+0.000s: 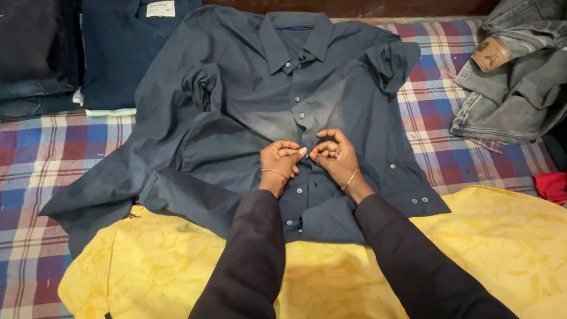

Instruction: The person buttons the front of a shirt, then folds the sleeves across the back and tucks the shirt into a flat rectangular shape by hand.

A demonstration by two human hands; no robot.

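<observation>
Left hand (282, 158) and right hand (331, 155) — knuckles together, pinching shirt (248, 112) placket

There are two hands (282, 160) (332, 155) with one gold bangle (275, 172) (351, 178) on each wrist, one dark blue shirt (236, 118) spread flat, one yellow cloth (177, 260), one checked sheet (35, 159), one pair of grey jeans (514, 77), one folded navy shirt (118, 53) and one red cloth (552, 186).
</observation>
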